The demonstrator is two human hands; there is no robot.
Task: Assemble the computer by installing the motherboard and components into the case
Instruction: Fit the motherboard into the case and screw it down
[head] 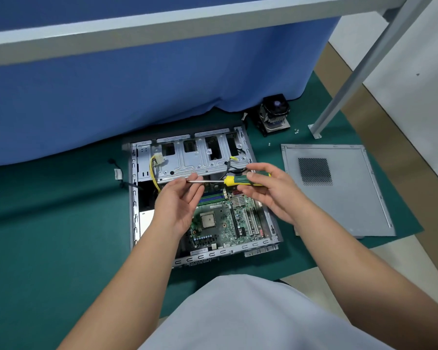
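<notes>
The motherboard lies inside the open case on the green mat, directly below both hands. The right hand curls its grip around the screwdriver handle, held level above the board. The left hand pinches the shaft's tip between thumb and fingers. The side panel lies to the right, the cooler behind.

No text, brand or number is legible. A white label strip on the near edge of the motherboard, lower centre of the frame, and a white cable tag at centre left carry print too small to read.
</notes>
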